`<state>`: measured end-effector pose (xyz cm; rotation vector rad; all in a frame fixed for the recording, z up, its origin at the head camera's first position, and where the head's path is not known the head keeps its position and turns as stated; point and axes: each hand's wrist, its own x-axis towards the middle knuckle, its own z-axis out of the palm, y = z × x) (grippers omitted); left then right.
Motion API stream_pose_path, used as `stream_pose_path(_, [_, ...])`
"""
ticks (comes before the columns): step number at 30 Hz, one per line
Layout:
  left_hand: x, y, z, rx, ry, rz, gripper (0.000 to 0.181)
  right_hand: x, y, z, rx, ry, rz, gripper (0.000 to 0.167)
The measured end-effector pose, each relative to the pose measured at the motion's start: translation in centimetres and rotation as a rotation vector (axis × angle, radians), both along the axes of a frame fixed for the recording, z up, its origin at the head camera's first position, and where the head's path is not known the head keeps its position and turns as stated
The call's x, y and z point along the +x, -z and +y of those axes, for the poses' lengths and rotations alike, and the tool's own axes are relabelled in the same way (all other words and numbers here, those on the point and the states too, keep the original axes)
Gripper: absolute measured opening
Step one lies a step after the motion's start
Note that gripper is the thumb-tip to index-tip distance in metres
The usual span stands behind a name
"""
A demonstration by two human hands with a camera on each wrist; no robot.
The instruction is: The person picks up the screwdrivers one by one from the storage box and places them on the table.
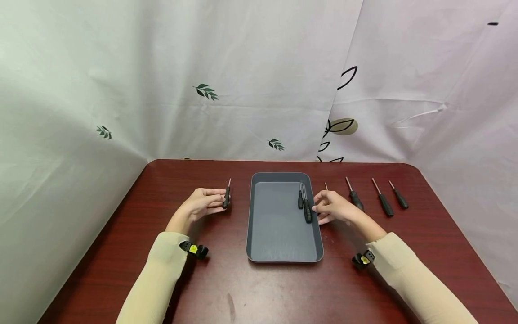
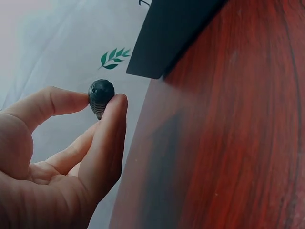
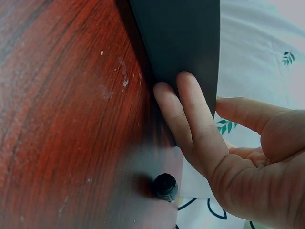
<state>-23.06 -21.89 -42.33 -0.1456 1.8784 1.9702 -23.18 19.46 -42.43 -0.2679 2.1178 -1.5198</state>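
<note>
My left hand (image 1: 204,204) pinches a small screwdriver (image 1: 226,196) by its black handle, left of the grey tray, with the shaft pointing away. In the left wrist view the handle end (image 2: 101,93) sits between thumb and fingertips. At the tray (image 1: 271,234), my right hand (image 1: 332,207) holds the right wall. The right wrist view shows two fingers (image 3: 193,102) against its outer side and the thumb at the rim. Inside the tray, along the right wall, lie a short screwdriver (image 1: 301,199) and a longer screwdriver (image 1: 307,211), side by side.
Right of the tray, screwdrivers lie on the brown table (image 1: 283,292): one thick-handled screwdriver (image 1: 355,198), a second screwdriver (image 1: 384,203) and a shorter one (image 1: 400,198). Another shaft (image 1: 326,186) shows behind my right hand. A white curtain (image 1: 243,90) hangs behind the table.
</note>
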Motion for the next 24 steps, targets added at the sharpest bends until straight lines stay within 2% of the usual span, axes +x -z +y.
stream_pose_path(10, [0.0,0.6,-0.4,-0.012,-0.026,-0.010,0.045,0.1,0.0,0.0,0.004,0.006,0.001,0.033])
stream_pose_path(19, [-0.2,1.3,-0.6,-0.141,-0.041,-0.001,0.043,0.1,0.0,-0.1,0.001,0.010,0.000,0.032])
stream_pose_path(24, [-0.4,1.6,-0.7,-0.164,-0.056,0.008,0.043,0.1,0.0,-0.1,0.002,0.010,0.003,0.033])
